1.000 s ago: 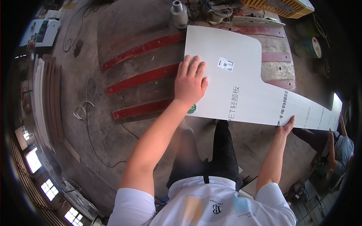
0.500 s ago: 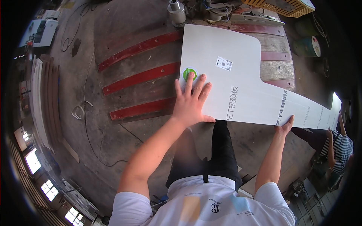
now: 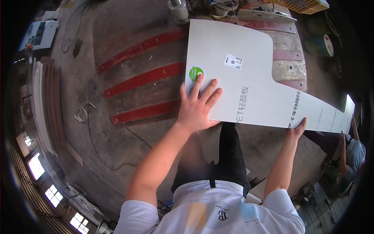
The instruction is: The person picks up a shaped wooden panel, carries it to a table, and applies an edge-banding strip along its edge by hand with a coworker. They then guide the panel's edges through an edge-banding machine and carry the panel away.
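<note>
A large white board (image 3: 230,93) with a stepped cut-out and a long narrow arm lies in front of me over a wooden bench top with red strips. It bears a round green sticker (image 3: 196,73) and a white printed label (image 3: 233,61). My left hand (image 3: 198,103) rests on its near left corner, fingers spread flat, the middle fingertip touching the sticker. At the near edge of the narrow arm, my right hand (image 3: 297,130) grips the board, thumb on top and fingers hidden beneath. A co-worker's hands (image 3: 343,136) touch the board's far right end.
Red strips (image 3: 144,84) cross the bench top left of the board. Beyond it stand a metal cylinder-shaped machine part (image 3: 178,13) and a yellow crate (image 3: 307,5). Stacked boards (image 3: 41,105) lie at the far left, and a cable (image 3: 95,150) trails over the floor. A drum (image 3: 324,45) stands at right.
The board has shifted slightly away from me, and both my hands moved with it or along it. More of the green sticker shows past my left fingers.
</note>
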Action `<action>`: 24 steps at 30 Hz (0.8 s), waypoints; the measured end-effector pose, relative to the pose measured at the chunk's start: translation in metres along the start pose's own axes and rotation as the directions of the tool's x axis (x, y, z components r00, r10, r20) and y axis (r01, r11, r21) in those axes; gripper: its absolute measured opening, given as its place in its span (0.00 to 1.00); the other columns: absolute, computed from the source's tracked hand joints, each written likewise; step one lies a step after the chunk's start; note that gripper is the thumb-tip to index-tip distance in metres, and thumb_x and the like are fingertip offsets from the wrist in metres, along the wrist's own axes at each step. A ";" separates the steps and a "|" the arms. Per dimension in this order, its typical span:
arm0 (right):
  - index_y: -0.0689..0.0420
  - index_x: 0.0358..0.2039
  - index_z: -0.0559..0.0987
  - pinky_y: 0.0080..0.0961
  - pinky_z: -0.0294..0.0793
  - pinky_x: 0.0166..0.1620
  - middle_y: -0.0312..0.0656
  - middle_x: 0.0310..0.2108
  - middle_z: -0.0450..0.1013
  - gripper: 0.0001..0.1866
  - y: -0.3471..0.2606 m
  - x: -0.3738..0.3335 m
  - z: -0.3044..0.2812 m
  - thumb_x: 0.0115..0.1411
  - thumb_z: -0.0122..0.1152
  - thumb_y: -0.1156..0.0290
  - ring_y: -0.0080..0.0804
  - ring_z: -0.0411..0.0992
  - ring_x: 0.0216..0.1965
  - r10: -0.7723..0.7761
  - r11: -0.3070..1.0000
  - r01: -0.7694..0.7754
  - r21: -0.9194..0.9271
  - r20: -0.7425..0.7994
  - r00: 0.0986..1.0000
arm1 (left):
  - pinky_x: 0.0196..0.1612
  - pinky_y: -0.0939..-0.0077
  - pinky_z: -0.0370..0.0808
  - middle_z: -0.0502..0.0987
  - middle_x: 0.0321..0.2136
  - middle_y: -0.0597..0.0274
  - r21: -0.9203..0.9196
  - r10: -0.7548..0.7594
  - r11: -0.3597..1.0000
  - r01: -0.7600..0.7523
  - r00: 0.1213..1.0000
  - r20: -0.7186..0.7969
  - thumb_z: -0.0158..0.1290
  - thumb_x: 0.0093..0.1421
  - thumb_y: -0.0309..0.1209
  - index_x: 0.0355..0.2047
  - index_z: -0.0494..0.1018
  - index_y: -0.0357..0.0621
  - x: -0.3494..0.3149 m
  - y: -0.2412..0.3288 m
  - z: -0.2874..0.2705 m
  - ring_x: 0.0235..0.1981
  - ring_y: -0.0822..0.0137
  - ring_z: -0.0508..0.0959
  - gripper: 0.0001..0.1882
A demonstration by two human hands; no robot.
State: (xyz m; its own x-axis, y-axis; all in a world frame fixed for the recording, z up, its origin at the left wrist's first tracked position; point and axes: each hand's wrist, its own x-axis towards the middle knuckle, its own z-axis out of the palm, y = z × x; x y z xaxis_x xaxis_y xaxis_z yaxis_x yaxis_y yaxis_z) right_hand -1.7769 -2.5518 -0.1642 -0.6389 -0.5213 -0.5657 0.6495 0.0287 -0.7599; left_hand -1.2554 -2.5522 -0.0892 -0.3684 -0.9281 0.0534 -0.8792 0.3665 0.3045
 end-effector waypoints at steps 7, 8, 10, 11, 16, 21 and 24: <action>0.58 0.69 0.71 0.44 0.71 0.68 0.43 0.68 0.72 0.26 0.003 0.004 0.000 0.78 0.50 0.57 0.44 0.71 0.66 -0.011 1.000 0.011 -0.002 -0.004 1.000 | 0.65 0.13 0.53 0.55 0.79 0.67 -0.023 -0.042 0.999 0.044 0.998 0.052 0.73 0.37 0.65 0.70 0.69 0.64 -0.002 0.000 0.001 0.80 0.43 0.48 0.59; 0.58 0.69 0.71 0.44 0.71 0.68 0.43 0.68 0.72 0.26 0.004 0.003 0.002 0.78 0.50 0.57 0.44 0.71 0.66 -0.011 1.000 0.011 -0.002 -0.007 1.000 | 0.65 0.13 0.53 0.56 0.78 0.68 -0.025 -0.045 0.999 0.047 0.998 0.048 0.73 0.37 0.65 0.71 0.69 0.64 -0.002 0.000 0.002 0.80 0.43 0.48 0.59; 0.58 0.69 0.71 0.44 0.72 0.69 0.43 0.68 0.71 0.26 0.004 0.000 0.005 0.78 0.49 0.57 0.44 0.71 0.66 -0.023 1.000 0.023 0.016 0.009 1.000 | 0.65 0.13 0.53 0.57 0.78 0.67 -0.025 -0.047 0.999 0.048 0.998 0.040 0.73 0.37 0.65 0.71 0.69 0.64 -0.002 0.000 0.002 0.80 0.43 0.48 0.59; 0.58 0.69 0.71 0.44 0.72 0.69 0.43 0.68 0.71 0.26 0.004 -0.001 0.006 0.78 0.49 0.57 0.44 0.71 0.66 -0.023 1.000 0.023 0.016 0.007 1.000 | 0.65 0.13 0.53 0.57 0.78 0.67 -0.023 -0.051 0.998 0.051 0.998 0.028 0.73 0.37 0.65 0.71 0.69 0.64 -0.002 0.001 0.002 0.80 0.43 0.49 0.59; 0.58 0.69 0.71 0.43 0.72 0.69 0.43 0.68 0.71 0.26 0.004 -0.008 0.010 0.78 0.50 0.57 0.43 0.71 0.66 0.002 0.999 -0.002 0.034 -0.003 1.000 | 0.65 0.14 0.53 0.58 0.77 0.66 -0.036 -0.052 0.998 0.052 0.998 0.020 0.73 0.37 0.65 0.70 0.69 0.63 -0.002 0.001 0.003 0.79 0.43 0.50 0.58; 0.58 0.69 0.70 0.43 0.73 0.69 0.43 0.68 0.71 0.26 0.005 0.001 0.000 0.78 0.51 0.57 0.43 0.72 0.65 -0.032 0.999 0.032 0.016 0.001 0.999 | 0.64 0.15 0.56 0.59 0.77 0.66 -0.013 -0.049 0.999 0.049 0.999 0.010 0.73 0.38 0.66 0.68 0.72 0.61 -0.001 0.004 0.001 0.79 0.43 0.50 0.56; 0.58 0.69 0.70 0.42 0.73 0.68 0.44 0.68 0.71 0.26 0.004 0.001 -0.001 0.78 0.52 0.57 0.43 0.72 0.65 -0.035 0.999 0.035 0.003 0.003 0.999 | 0.64 0.14 0.56 0.60 0.76 0.66 -0.018 -0.061 0.998 0.061 0.998 0.018 0.73 0.38 0.66 0.68 0.72 0.61 -0.002 0.003 0.000 0.79 0.43 0.50 0.56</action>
State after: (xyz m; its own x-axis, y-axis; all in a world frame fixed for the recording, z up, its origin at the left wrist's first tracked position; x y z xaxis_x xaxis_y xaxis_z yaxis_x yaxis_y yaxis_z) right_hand -1.7752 -2.5518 -0.1686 -0.6598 -0.5245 -0.5381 0.6281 0.0081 -0.7781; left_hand -1.2578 -2.5494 -0.0885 -0.3198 -0.9473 0.0178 -0.8944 0.3080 0.3244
